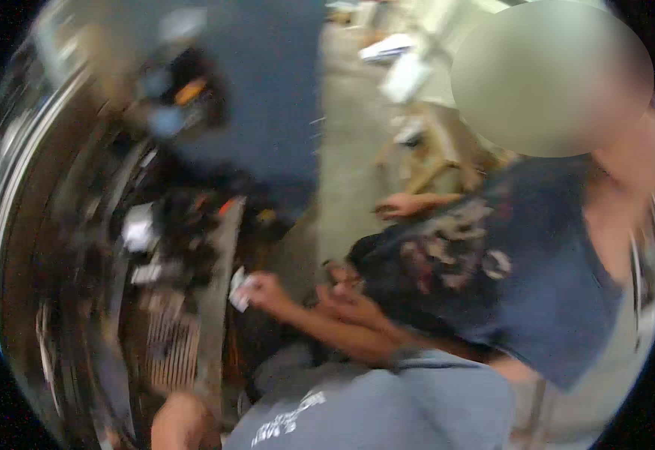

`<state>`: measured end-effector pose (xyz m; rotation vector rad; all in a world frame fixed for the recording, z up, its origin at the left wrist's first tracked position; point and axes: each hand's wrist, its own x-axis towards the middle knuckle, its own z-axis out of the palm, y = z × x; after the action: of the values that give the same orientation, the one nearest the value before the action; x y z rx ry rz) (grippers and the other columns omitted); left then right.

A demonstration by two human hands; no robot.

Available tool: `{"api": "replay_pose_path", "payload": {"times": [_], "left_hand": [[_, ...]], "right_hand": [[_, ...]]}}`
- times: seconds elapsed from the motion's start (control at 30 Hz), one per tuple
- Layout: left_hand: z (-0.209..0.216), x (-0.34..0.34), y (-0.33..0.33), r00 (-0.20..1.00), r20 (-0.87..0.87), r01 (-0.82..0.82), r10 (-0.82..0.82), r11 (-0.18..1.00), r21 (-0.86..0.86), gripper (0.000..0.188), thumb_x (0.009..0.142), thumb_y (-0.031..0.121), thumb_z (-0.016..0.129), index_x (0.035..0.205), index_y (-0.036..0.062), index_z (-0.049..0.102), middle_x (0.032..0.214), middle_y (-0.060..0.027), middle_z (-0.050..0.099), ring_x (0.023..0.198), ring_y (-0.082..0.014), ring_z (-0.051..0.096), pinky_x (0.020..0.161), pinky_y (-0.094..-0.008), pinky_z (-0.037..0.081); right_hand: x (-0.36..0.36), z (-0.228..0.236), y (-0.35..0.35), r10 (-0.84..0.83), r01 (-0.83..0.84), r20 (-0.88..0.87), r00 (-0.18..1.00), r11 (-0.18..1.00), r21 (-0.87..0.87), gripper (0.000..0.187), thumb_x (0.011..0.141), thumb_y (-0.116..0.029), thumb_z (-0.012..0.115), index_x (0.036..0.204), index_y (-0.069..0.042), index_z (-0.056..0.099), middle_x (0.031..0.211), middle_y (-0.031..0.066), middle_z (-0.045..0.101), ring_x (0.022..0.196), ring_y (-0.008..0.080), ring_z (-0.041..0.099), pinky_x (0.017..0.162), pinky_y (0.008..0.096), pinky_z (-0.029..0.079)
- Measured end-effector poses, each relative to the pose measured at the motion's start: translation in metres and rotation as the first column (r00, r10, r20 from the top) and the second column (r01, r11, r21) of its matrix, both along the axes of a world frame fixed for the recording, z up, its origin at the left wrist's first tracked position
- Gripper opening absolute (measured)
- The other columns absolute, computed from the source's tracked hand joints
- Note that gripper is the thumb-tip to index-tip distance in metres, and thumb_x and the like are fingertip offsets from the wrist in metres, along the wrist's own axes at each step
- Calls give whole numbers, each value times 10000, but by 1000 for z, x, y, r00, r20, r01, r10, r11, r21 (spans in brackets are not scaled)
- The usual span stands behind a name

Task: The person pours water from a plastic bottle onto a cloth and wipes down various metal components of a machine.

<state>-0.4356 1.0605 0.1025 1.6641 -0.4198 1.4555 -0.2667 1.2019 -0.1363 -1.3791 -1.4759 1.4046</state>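
The picture is strongly smeared by motion. My right arm reaches from a grey sleeve [447, 382] toward the middle. At its end my right hand [263, 292] is closed on a small white piece [239, 289], paper or cloth, I cannot tell which. It is held beside the edge of a dark, cluttered bench with a long flat metal strip [218, 300]. Bare skin of my left arm [185, 424] shows at the lower edge; my left hand is not seen. Close to my right forearm is another person's hand [346, 300], its fingers blurred.
On my right stands a person in a dark sleeveless shirt [537, 247], their other hand [402, 205] held out. Left of me are a ribbed grate [173, 349] and a white block [140, 227]. A large blue-grey panel [275, 90] and a wooden frame [436, 161] stand beyond.
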Motion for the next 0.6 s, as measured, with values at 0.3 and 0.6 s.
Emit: {"api": "replay_pose_path", "payload": {"times": [0.3,0.6], "left_hand": [[41,-27,-87,945,3,-325,328,936,-137,218,965,173,453,979,13,601,856,-100,567,785,-193,586,651,-322,467],[89,82,-189,855,128,-475,502,858,-195,204,984,177,448,967,26,583,868,-73,547,781,-187,569,623,-322,451]], "right_hand": [[-53,-59,-60,278,-319,-273,921,940,-119,214,878,-240,669,870,-27,664,703,-19,605,565,56,476,507,249,366],[134,-35,-98,-88,-950,949,302,52,308,214,978,-155,430,1101,-73,586,912,56,647,739,110,558,684,234,473]]}}
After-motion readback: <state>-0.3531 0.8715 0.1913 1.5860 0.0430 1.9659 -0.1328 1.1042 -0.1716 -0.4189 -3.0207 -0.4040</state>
